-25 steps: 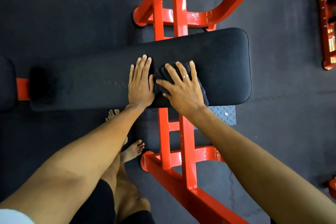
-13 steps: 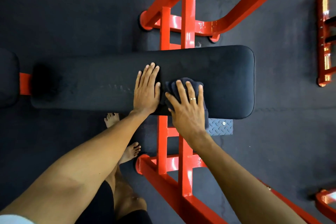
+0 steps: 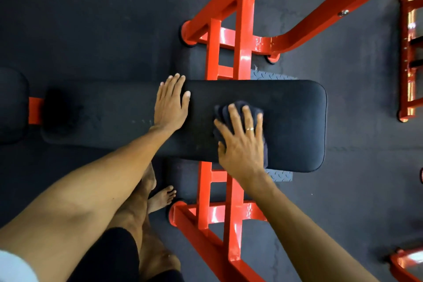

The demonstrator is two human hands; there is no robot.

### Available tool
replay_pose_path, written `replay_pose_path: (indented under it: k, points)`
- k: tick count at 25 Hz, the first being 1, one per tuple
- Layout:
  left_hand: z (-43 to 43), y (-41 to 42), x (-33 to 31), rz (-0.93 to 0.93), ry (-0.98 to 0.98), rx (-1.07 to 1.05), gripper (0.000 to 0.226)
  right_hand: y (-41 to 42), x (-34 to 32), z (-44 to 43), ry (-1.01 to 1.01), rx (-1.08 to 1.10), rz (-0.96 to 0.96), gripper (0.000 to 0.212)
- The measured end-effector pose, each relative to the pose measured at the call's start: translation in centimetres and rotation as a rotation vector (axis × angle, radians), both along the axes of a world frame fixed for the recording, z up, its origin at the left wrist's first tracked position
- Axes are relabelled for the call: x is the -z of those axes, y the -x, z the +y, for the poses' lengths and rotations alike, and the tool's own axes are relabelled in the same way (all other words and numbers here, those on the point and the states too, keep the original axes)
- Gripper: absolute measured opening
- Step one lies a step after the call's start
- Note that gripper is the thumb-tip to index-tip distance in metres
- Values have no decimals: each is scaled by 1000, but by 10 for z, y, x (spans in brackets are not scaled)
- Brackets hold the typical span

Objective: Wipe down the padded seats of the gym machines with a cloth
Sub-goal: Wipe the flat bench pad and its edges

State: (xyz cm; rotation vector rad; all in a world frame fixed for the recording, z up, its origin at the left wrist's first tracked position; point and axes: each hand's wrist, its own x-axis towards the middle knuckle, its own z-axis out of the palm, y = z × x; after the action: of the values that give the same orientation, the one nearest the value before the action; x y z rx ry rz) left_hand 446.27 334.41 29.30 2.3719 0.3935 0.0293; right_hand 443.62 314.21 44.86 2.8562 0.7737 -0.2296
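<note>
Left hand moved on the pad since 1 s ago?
Yes. The left hand slid toward the far edge of the bench pad; its fingertips now reach it.

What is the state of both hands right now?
Left hand: open, resting flat on the bench pad.
Right hand: open, pressing the dark cloth onto it.

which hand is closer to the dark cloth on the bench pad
Right. The right hand lies flat on the cloth, pressing it to the pad; the left hand rests on the pad, apart to the cloth's left.

Black padded bench [image 3: 295, 110] carries a dark cloth [image 3: 238, 107]
</note>
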Motion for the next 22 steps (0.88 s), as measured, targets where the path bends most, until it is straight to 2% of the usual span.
replay_pose_path:
  k: [4,9,12,16,22]
  points:
    - [0,1,2,-21,-13,5,54,-30,28,38,38,-171,108,47]
    - [5,1,4,-37,-36,30,51,-106,33,68,148,-139,152,50]
    - [7,-1,2,-23,-40,31,51,-117,9,35,147,-80,117,61]
    - [7,1,3,-35,-41,15,51,-108,-13,-6,210,-256,126,81]
    - [5,0,1,-37,-30,28,53,-143,23,51,251,-344,216,65]
